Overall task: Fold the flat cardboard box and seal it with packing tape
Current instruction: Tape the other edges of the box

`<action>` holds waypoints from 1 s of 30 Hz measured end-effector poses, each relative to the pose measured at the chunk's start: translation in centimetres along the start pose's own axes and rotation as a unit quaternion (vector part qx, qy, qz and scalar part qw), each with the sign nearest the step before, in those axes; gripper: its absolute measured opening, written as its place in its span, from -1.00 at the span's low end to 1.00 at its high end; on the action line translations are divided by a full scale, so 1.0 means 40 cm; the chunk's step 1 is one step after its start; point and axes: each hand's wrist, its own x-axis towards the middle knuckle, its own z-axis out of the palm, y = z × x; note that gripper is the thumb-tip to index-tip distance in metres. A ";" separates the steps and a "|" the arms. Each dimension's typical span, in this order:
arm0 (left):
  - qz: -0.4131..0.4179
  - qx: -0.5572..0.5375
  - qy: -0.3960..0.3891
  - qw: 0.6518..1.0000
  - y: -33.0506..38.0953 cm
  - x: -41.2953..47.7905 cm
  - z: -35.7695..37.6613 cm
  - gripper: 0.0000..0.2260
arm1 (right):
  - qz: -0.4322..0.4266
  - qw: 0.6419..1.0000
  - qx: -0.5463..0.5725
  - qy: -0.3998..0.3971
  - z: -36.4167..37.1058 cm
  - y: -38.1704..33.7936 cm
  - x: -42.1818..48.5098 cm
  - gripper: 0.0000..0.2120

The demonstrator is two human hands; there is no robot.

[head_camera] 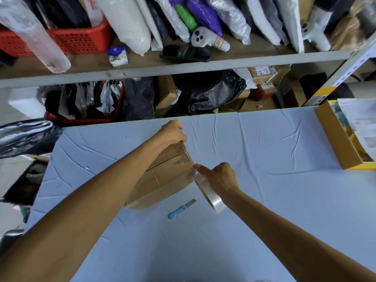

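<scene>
Nearest me, a blue knife (pixel 181 209) lies on the worktop (pixel 264 159) just before the cardboard box (pixel 162 178). My right hand (pixel 220 177) grips the tape roll (pixel 209 195) against the box's right edge, seam running away leftward. Beyond, my left hand (pixel 173 133) clamps its far corner.

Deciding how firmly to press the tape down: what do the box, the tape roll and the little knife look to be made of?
Box: brown cardboard, matte, with fold creases and black print.
Tape roll: clear, glossy plastic film, seemingly on a pale core, held by the right hand.
Knife: light blue handle, likely plastic; grey blade, probably metal.
</scene>
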 end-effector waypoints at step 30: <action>0.334 0.251 0.010 0.908 -0.059 -0.110 -0.012 -0.45 | -0.022 0.990 -0.130 -0.043 -0.055 -0.001 0.032 -0.49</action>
